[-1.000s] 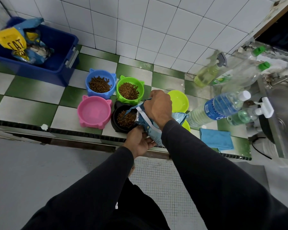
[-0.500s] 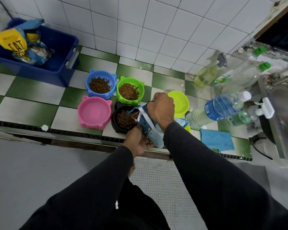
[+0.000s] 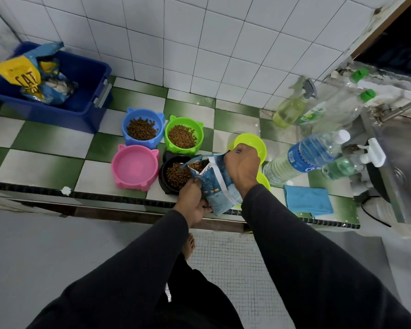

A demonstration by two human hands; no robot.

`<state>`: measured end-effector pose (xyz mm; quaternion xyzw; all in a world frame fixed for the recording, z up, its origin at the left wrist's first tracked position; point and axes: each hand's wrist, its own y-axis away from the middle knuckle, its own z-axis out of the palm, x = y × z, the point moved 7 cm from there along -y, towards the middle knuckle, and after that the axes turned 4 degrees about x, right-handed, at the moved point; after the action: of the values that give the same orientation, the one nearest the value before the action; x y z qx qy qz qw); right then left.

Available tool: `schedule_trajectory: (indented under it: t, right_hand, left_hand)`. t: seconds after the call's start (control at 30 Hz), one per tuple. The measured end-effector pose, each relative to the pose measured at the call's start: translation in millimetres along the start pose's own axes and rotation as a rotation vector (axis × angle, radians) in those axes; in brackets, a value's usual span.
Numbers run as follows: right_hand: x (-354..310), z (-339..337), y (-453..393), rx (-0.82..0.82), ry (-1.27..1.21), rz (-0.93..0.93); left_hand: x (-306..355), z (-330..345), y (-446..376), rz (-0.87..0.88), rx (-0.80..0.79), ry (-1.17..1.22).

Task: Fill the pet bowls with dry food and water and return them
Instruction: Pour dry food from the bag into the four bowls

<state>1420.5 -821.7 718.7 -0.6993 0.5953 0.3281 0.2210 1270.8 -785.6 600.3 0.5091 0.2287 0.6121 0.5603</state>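
Two hands hold the blue cat-food bag (image 3: pixel 217 186), tipped over the black bowl (image 3: pixel 173 174) at the table's near edge: left hand (image 3: pixel 192 203) grips its bottom, right hand (image 3: pixel 243 166) pinches its top. Kibble lies in the black, blue (image 3: pixel 142 128) and green (image 3: pixel 184 135) bowls; pink bowl (image 3: pixel 135 166) holds none.

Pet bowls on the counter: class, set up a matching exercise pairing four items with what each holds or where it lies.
Items:
1. pink bowl
2. blue bowl
3. food bag
4. blue cloth

States:
A. gripped by both hands
B. flat beside the sink
C. no kibble inside
D. kibble inside, nearest the blue bin

Pairs: 1-C, 2-D, 3-A, 4-B
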Motion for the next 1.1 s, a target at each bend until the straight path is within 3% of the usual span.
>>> schedule_trajectory:
  t: [0.53, 0.87, 1.1]
  right_hand:
    - [19, 7, 26, -0.029, -0.546, 0.31]
    - [-26, 29, 48, -0.075, -0.605, 0.244]
    - [-61, 40, 58, -0.081, -0.468, 0.11]
  left_hand:
    - [41, -22, 34, 0.362, 0.056, -0.145]
    - [76, -51, 52, 0.466, 0.046, -0.077]
    - [88, -71, 47, 0.415, 0.049, 0.016]
